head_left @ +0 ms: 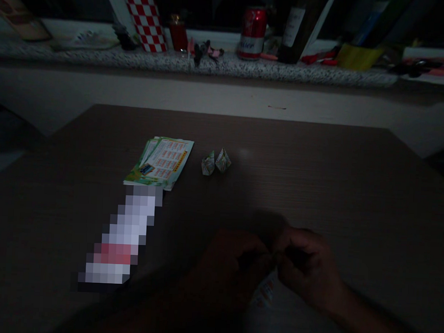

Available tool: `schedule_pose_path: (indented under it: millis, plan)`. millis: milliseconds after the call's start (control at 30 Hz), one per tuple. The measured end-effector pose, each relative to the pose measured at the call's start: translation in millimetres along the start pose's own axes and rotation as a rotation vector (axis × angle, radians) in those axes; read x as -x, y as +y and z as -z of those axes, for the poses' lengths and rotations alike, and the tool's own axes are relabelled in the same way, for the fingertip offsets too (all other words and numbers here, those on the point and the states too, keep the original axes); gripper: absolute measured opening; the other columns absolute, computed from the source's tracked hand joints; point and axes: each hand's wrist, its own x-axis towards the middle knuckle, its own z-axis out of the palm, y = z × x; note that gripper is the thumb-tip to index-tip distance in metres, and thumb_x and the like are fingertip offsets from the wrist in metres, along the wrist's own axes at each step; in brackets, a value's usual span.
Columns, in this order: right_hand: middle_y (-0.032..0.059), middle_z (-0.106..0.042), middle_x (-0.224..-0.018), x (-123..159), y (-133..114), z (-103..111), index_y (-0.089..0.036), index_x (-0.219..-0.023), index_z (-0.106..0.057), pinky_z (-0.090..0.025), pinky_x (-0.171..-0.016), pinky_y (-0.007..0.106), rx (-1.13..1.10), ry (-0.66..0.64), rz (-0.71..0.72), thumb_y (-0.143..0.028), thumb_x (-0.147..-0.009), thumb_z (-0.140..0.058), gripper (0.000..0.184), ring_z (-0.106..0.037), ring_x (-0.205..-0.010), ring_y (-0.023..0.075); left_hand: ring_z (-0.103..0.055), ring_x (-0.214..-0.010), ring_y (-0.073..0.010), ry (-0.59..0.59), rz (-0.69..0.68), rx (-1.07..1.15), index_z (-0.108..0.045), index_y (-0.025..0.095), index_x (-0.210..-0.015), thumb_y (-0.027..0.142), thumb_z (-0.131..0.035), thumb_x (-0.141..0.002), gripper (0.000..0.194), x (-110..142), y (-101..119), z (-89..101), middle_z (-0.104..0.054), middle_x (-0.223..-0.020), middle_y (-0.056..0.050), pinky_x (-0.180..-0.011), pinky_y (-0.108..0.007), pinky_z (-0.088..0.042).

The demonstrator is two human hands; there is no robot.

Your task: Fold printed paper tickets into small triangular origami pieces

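Closest to me, bare forearms reach in from the bottom edge, both dim, and I see the left hand and right hand meeting fingertip to fingertip. Both are pinched shut on a small piece of printed paper, thin, pale and marked in orange and blue, its lower part showing below the fingers; shadow hides its full shape. Under them I have a broad worktop with a fine, brownish wood-like grain. Beyond the hands, toward the middle, stand two little folded paper shapes, faceted and pointed, just beside each other. To their left lies an uneven stack of flat calendar cards, green-edged with orange number grids; nearer me, a long pixelated patch hides something pale. At the back, a speckled stone sill carries a red-and-silver metal can and a red-and-white checked cylinder.
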Motion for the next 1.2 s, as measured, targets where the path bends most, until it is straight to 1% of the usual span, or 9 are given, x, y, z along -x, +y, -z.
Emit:
schedule_pose_path:
  millis: [300, 433, 533, 667, 833, 933, 1000, 1067, 1200]
  plan:
    - [-0.0062, -0.043, -0.057, 4.7, 7.0, -3.1, -0.019, -0.062, -0.047, -0.030, -0.044, 0.017, -0.192, -0.020, -0.161, -0.004, -0.062, -0.055, 0.016, -0.037, -0.050, 0.0072, -0.049, -0.053, -0.0077, 0.066, -0.021, -0.003, -0.065, 0.012, -0.070, 0.023, -0.057, -0.084, 0.019, -2.5, -5.4, 0.4, -0.058, -0.059, 0.001, -0.052, -0.018, -0.034]
    - [-0.0045, -0.045, -0.059, 1.6, 5.9, 1.9, -0.018, -0.069, -0.052, -0.033, -0.046, 0.019, -0.267, -0.083, -0.183, -0.013, -0.075, -0.054, 0.009, -0.039, -0.052, 0.0085, -0.049, -0.054, -0.0082, 0.067, 0.066, 0.114, -0.065, 0.013, -0.072, 0.026, -0.056, -0.086, 0.021, -3.2, -7.3, 1.3, -0.058, -0.060, 0.001, -0.050, -0.018, -0.034]
    - [-0.0036, -0.045, -0.061, -0.6, 5.2, 3.8, -0.018, -0.070, -0.052, -0.035, -0.049, 0.021, -0.265, -0.120, -0.164, -0.022, -0.084, -0.052, 0.014, -0.040, -0.054, 0.0095, -0.050, -0.057, -0.0089, 0.100, 0.132, 0.224, -0.065, 0.013, -0.073, 0.029, -0.057, -0.085, 0.021, -4.5, -6.8, 2.1, -0.058, -0.062, 0.001, -0.051, -0.018, -0.037]
    - [-0.0020, -0.050, -0.061, -1.4, 5.1, 2.1, -0.017, -0.068, -0.055, -0.037, -0.049, 0.021, -0.150, -0.167, -0.107, -0.021, -0.087, -0.053, 0.020, -0.043, -0.054, 0.0095, -0.052, -0.060, -0.0096, 0.135, 0.181, 0.298, -0.066, 0.013, -0.074, 0.030, -0.058, -0.084, 0.022, -7.8, -6.9, 4.1, -0.059, -0.064, 0.001, -0.055, -0.018, -0.039]
    - [-0.0032, -0.048, -0.053, -2.2, 5.2, 6.7, -0.018, -0.061, -0.055, -0.035, -0.045, 0.021, -0.121, 0.004, -0.105, -0.026, -0.087, -0.056, 0.027, -0.042, -0.048, 0.0091, -0.056, -0.070, -0.0120, 0.067, 0.225, 0.340, -0.068, 0.014, -0.089, 0.037, -0.057, -0.087, 0.025, -9.4, -10.5, 9.6, -0.064, -0.077, -0.001, -0.061, -0.021, -0.042]
    - [-0.0041, -0.048, -0.049, -4.1, 6.5, 12.0, -0.018, -0.060, -0.056, -0.033, -0.041, 0.020, -0.187, 0.139, -0.179, -0.032, -0.086, -0.060, 0.029, -0.040, -0.043, 0.0085, -0.051, -0.064, -0.0100, 0.031, 0.249, 0.284, -0.067, 0.014, -0.082, 0.038, -0.060, -0.085, 0.026, -8.8, -12.4, 12.8, -0.060, -0.070, 0.001, -0.057, -0.019, -0.038]
    - [-0.0037, -0.050, -0.050, -5.8, 7.7, 14.1, -0.018, -0.061, -0.057, -0.033, -0.041, 0.020, -0.228, 0.179, -0.227, -0.036, -0.085, -0.061, 0.031, -0.041, -0.043, 0.0084, -0.045, -0.058, -0.0080, 0.024, 0.263, 0.244, -0.065, 0.013, -0.076, 0.039, -0.060, -0.085, 0.028, -8.2, -12.3, 14.0, -0.055, -0.064, 0.004, -0.052, -0.018, -0.034]
    - [-0.0025, -0.053, -0.053, -7.0, 8.8, 14.5, -0.018, -0.064, -0.059, -0.036, -0.044, 0.020, -0.259, 0.157, -0.236, -0.038, -0.085, -0.062, 0.029, -0.044, -0.047, 0.0090, -0.042, -0.055, -0.0072, 0.033, 0.267, 0.211, -0.063, 0.013, -0.074, 0.040, -0.058, -0.086, 0.029, -7.5, -10.8, 14.4, -0.051, -0.061, 0.005, -0.050, -0.018, -0.031]
    - [-0.0015, -0.056, -0.059, -6.0, 11.0, 9.8, -0.017, -0.070, -0.063, -0.040, -0.048, 0.021, -0.258, 0.006, -0.225, -0.039, -0.085, -0.062, 0.026, -0.048, -0.052, 0.0097, -0.041, -0.054, -0.0073, 0.028, 0.263, 0.153, -0.061, 0.014, -0.072, 0.039, -0.056, -0.087, 0.029, -6.8, -5.9, 14.1, -0.049, -0.059, 0.006, -0.049, -0.019, -0.030]
